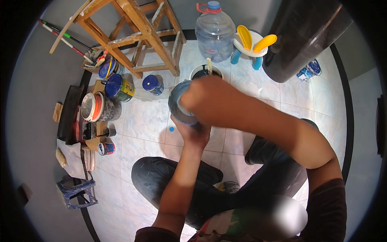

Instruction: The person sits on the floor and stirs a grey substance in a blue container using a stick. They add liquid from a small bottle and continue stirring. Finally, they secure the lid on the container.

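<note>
My left hand [191, 131] grips a round container [175, 104] with grey-blue stuff inside, from below and around its side. Over the container's mouth is my right hand [200, 97], closed and slightly blurred; what it holds is hidden. Just behind them a pot [196, 74] of dark contents, with a pale stick [209, 64] upright in it, is partly covered by my right hand. A small blue disc [171, 129] lies on the tiles beneath.
Paint cans [152, 84], buckets [109, 107] and a blue step stool [76, 192] line the left. Behind stand a wooden stool [143, 20], a water jug [215, 36], a small white seat [250, 48], a black cylinder [298, 32] and another can [308, 70].
</note>
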Demonstrator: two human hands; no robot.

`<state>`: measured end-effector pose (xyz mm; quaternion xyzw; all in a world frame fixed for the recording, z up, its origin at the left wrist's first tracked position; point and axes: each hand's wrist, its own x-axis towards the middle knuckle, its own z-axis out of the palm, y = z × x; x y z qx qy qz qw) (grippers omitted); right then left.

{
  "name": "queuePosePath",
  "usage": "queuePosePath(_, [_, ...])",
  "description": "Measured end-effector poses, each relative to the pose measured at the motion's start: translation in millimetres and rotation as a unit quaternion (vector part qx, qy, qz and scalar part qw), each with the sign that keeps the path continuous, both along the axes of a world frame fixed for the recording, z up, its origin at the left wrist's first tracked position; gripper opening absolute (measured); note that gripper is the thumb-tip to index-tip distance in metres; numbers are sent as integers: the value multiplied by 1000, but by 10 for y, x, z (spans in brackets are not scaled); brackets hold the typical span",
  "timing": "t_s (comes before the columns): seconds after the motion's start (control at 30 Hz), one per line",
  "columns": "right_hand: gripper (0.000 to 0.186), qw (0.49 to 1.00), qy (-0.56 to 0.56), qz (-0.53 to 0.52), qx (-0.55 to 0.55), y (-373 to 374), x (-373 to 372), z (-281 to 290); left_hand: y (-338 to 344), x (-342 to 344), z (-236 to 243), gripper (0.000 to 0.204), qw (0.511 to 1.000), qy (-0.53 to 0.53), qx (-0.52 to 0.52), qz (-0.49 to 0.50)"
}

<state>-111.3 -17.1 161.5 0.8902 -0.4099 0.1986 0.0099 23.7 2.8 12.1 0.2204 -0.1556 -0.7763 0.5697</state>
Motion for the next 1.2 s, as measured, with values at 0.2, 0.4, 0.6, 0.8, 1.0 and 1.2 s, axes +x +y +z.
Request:
queuePosePath(0.2, [15, 998, -33, 1, -57, 31, 20, -107, 46, -90, 149, 67, 994, -17, 104, -7])
queuePosePath(0.4, [13, 1000, -7, -5, 0, 114, 107, -70, 77, -67, 22, 70, 997, -41, 72, -12])
queuePosePath(0.6, [13, 990, 96, -28, 100, 66, 113, 199, 72, -18, 80, 71, 989, 16, 139, -46])
queuePosePath(0.8, [14, 989, 99, -56, 94, 29, 84, 181, 83, -30, 78, 70, 989, 6, 139, -58])
queuePosePath(1.0, [14, 998, -1, 3, 64, 91, 199, -33, 46, -14, 26, 69, 988, 20, 150, -39])
queuePosePath(1.2, [13, 1000, 2, 12, 7, 58, 74, -43, 65, -19, -23, 67, 995, 21, 90, -45])
